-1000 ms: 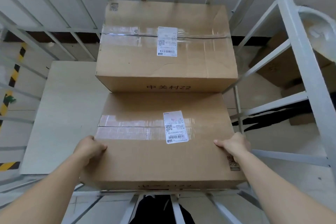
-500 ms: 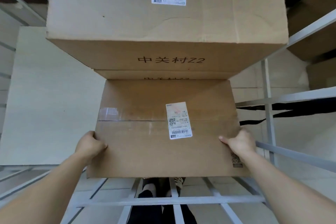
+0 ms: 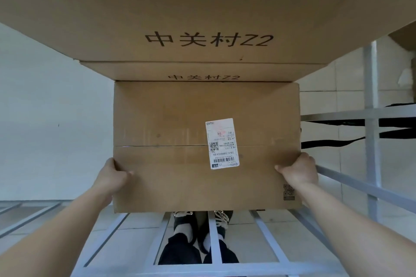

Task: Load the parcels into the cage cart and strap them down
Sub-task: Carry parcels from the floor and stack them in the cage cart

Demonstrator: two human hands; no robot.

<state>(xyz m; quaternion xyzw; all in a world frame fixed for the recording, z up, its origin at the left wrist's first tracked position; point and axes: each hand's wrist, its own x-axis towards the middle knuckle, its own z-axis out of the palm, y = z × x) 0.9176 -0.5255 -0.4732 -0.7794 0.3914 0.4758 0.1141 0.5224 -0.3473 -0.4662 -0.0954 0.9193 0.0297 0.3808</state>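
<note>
— Fingers first: what are they doing?

— Both sets are curled round the parcel (image 3: 202, 141). The left hand (image 3: 112, 175) grips its left edge and the right hand (image 3: 297, 171) its right edge. The thumbs lie on the top face, and the other fingers are tucked down the sides, out of sight.

— And where is the parcel?

— Straight ahead between the two hands, with its long side running from hand to hand. Its far edge meets the lower stacked box (image 3: 202, 72), which carries the upper box (image 3: 202, 29). Its near edge sits above the cage cart's near rail (image 3: 213, 245).

— Which way does the next move go, then?

— I'd judge forward and down, snug against the stack. Neither hand is nearer, so they share the load evenly and should keep the long side square to the stack's face.

— What can't you make out?

— The parcel's underside, so I cannot tell whether it rests on the cart's pale deck (image 3: 45, 119) or is carried. The upper box is cut off at the top and at both sides. The black straps (image 3: 333, 143) hang by the right-hand bars, with their ends out of frame.
</note>
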